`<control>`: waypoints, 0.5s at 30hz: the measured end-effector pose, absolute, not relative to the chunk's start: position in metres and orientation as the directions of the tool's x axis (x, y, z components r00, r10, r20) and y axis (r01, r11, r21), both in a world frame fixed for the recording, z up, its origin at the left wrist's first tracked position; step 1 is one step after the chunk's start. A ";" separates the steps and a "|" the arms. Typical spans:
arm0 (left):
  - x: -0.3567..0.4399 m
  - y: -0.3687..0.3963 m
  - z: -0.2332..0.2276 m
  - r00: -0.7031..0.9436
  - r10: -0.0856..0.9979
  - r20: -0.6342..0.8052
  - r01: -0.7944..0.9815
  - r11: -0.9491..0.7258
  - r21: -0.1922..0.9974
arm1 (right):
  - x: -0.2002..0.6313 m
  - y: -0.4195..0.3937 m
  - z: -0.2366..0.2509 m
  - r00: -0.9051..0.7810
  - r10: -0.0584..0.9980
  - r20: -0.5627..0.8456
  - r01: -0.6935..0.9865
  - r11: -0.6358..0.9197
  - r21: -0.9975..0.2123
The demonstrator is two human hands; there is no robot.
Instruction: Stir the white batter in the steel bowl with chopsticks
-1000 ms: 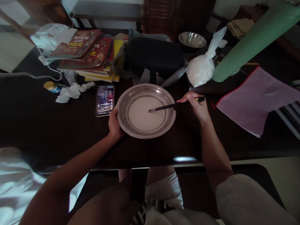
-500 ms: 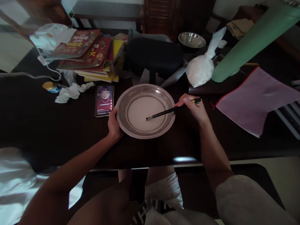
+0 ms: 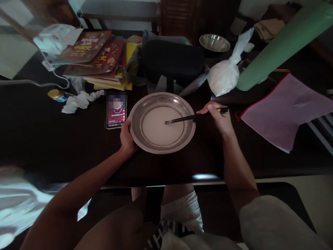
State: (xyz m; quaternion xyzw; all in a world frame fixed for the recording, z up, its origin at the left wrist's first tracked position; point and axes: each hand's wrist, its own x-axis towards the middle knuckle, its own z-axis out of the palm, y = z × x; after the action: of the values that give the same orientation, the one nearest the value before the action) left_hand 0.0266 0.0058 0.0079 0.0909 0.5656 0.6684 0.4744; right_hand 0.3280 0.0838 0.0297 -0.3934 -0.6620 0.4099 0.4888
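A wide steel basin (image 3: pixel 135 132) sits on the dark table (image 3: pixel 52 139) in front of me, holding a pale, milky liquid (image 3: pixel 156 128). My left hand (image 3: pixel 127 139) grips the basin's left rim. My right hand (image 3: pixel 220 119) holds a pair of dark chopsticks (image 3: pixel 187 118) from the right side. Their tips dip into the liquid near the basin's middle.
A lit phone (image 3: pixel 116 111) lies just left of the basin. Behind are stacked books (image 3: pixel 99 59), a black bag (image 3: pixel 171 62), a white plastic bag (image 3: pixel 224 76), a small steel bowl (image 3: pixel 214 42), a green roll (image 3: pixel 281 45), crumpled tissue (image 3: pixel 78 101), and a pink pouch (image 3: pixel 283 111) at right.
The chopstick tips swung toward the basin's near side and back up to the middle. My right hand dipped and rose with them. My left hand stayed on the rim.
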 end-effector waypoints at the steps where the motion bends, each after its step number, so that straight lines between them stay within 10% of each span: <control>1: 0.027 0.006 0.009 -0.533 0.735 -0.419 -0.535 0.091 0.840 | 0.328 0.084 0.030 -0.203 0.923 0.327 0.109 0.354 -0.929; 15: 0.027 0.007 0.010 -0.525 0.733 -0.433 -0.525 0.121 0.842 | 0.326 0.084 0.029 -0.311 0.897 0.314 0.097 0.358 -0.929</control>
State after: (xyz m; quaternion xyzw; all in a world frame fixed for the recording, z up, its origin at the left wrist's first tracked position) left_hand 0.0273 0.0070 0.0096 0.0903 0.5756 0.6566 0.4789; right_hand 0.3262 0.0836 0.0288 -0.3635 -0.6834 0.4344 0.4606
